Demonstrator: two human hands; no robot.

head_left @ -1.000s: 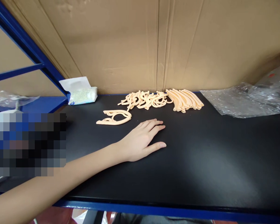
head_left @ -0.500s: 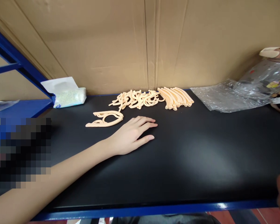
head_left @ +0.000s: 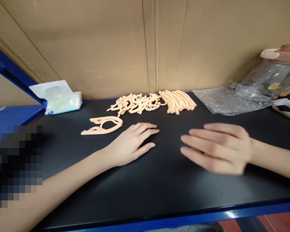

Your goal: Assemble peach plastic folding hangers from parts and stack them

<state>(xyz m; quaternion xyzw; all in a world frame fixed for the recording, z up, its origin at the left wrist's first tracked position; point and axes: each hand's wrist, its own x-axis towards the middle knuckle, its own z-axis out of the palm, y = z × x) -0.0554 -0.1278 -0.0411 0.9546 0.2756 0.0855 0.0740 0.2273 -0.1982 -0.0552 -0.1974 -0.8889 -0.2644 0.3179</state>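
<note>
Hanger (head_left: 108, 131) lies on the black table (head_left: 145, 193) near the left hand (head_left: 131, 141), which rests palm-down, loose; the right hand (head_left: 215, 148), blurred, is released, fingers apart; behind are hooked pieces (head_left: 140, 106) and curved pieces (head_left: 178, 101), a soft packet (head_left: 64, 103) topped by a white sheet (head_left: 52, 88), and a clear bottle (head_left: 275, 74), contents unclear, beside a plastic bag (head_left: 227, 100)

No legible text, labels, numbers or signs.
</note>
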